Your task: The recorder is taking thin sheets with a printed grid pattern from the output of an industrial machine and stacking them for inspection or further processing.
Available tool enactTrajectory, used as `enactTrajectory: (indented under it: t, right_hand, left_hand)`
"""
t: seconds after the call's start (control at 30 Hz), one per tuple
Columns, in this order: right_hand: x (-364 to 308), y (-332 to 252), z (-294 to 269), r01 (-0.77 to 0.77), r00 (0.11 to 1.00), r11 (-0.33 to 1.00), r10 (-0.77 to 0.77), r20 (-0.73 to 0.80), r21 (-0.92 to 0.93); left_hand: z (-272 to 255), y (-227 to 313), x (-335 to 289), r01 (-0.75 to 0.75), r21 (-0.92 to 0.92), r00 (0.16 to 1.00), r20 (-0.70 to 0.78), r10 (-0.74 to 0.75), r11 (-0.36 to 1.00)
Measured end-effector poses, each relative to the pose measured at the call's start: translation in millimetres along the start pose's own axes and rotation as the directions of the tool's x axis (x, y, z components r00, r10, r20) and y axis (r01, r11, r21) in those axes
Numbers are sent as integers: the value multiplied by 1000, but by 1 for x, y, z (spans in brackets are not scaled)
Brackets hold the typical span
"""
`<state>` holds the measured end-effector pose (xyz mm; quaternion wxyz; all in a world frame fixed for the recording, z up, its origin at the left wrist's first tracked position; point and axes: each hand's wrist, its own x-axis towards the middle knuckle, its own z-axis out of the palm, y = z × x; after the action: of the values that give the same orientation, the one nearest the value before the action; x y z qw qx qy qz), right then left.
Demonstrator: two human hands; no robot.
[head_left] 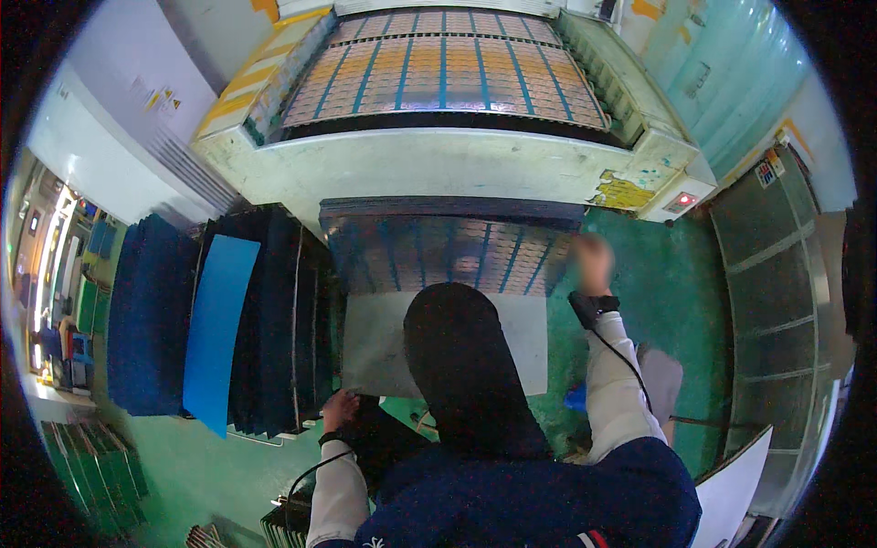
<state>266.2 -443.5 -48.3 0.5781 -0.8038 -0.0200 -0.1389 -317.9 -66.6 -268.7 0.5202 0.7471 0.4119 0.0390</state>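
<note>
A worker in a navy top with pale sleeves bends over a striped panel (448, 251) in front of a pale machine (438, 164) on a green workshop floor (201, 466). The panel, glossy and crossed by dark blue bands, lies directly in front of the worker, at the near face of a stack of dark sheets (438, 208). Below it shows a plain grey board (525, 338), partly hidden by a long, dark, rounded form in the foreground.

The right hand (594, 263), blurred, is at the panel's right edge; whether its fingers grip that edge cannot be told. The left hand (341, 406) is lower down, near the grey board's lower left corner, its fingers partly bent; whether they hold anything cannot be told. Both wrists wear black bands with cords trailing along the sleeves.

Behind, rows of patterned panels (429, 78) with blue bands lie on the machine's bed, beside a side rail (265, 68) marked in yellow and white. A small box with a red light (682, 201) sits at the machine's right corner. At left, a bright blue sheet (219, 338) stands against upright dark blue stacks (151, 320). At right, a tall grey panelled unit (767, 265) stands near a translucent curtain (731, 82).
</note>
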Motion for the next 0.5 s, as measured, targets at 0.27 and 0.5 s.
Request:
enactTrajectory:
  t: [0.27, 0.5]
  right_hand:
    - [21, -33, -40, 419, 675, 774, 84, 733, -475]
    - [-30, -71, 68, 645, 314, 763, -214, 925, -42]
  left_hand:
    - [24, 66, -18, -180, 484, 975, -28, 221, 857]
    - [18, 57, -23, -171, 531, 980, 1, 201, 830]
